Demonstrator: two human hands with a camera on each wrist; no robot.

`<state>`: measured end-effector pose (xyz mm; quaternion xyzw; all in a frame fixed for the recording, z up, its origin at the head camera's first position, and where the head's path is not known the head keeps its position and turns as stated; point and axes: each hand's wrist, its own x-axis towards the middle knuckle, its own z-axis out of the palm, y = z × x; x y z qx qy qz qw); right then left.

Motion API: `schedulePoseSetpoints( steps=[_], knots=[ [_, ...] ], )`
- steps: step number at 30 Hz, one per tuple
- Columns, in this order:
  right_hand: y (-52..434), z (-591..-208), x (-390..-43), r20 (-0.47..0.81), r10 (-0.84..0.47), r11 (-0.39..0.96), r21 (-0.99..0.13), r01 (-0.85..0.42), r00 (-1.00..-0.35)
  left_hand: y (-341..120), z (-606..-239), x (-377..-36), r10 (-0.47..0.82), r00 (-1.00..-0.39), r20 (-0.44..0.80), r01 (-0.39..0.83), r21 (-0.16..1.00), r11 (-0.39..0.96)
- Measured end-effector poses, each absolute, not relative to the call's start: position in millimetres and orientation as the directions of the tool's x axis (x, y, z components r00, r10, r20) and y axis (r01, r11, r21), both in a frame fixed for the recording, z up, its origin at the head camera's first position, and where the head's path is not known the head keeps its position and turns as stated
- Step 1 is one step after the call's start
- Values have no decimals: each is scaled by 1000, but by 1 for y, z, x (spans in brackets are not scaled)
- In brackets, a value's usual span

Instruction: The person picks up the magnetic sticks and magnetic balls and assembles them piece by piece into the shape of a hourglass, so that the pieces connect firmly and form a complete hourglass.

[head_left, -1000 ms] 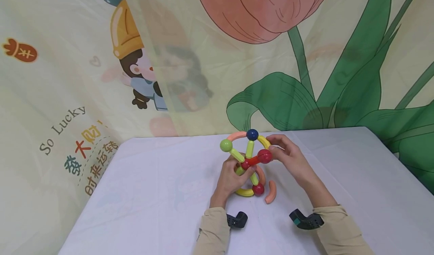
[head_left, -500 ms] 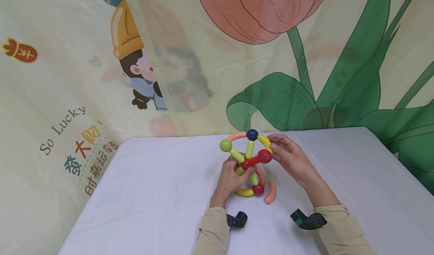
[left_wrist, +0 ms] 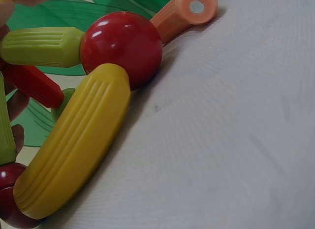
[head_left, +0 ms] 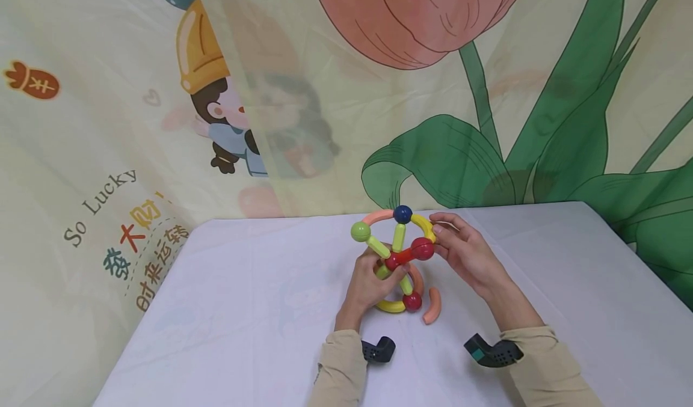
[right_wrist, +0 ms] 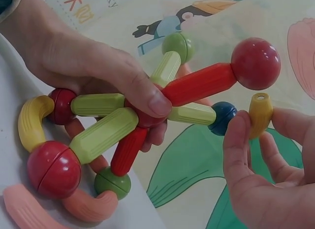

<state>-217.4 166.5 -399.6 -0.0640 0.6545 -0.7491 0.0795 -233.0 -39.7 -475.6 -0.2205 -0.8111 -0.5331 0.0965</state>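
Observation:
A magnetic ball-and-rod toy stands on the table, built of coloured balls and straight and curved rods. My left hand [head_left: 370, 285] grips its middle, the thumb pressed on the central red ball [right_wrist: 151, 115]. Upper rods carry a light green ball [head_left: 360, 232], a dark blue ball [head_left: 402, 214] and a large red ball [head_left: 422, 249]. With its fingertips my right hand [head_left: 470, 260] pinches a yellow curved rod [right_wrist: 261, 114]. One end of that rod meets the blue ball; the other, showing a metal tip, is close to the large red ball but apart from it.
Low on the toy, another yellow curved rod [left_wrist: 74, 145] joins red balls [left_wrist: 122, 49]. A loose salmon curved rod [head_left: 432, 306] lies on the white tablecloth [head_left: 243, 311], right of the toy. Behind the table hangs a printed curtain [head_left: 325, 124].
My right hand has shifted slightly right, its fingertips sliding down to the yellow curved rod's lower end. The left hand and the toy stay in place.

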Motion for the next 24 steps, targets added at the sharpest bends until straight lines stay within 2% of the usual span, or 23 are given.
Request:
schedulePoseSetpoints(
  steps=[9,18,24],
  knots=[
    [165,-397,-216,-18,-215,-162,-985,54,-976,-40,-476,-233,259,-880,398,467,823,324],
    [168,-398,-216,37,-278,-191,-981,17,-960,-39,-475,-233,248,-880,405,469,827,310],
    [171,-401,-219,39,-278,-112,-994,-8,-960,-39,-474,-233,223,-902,369,423,858,291]
  ],
)
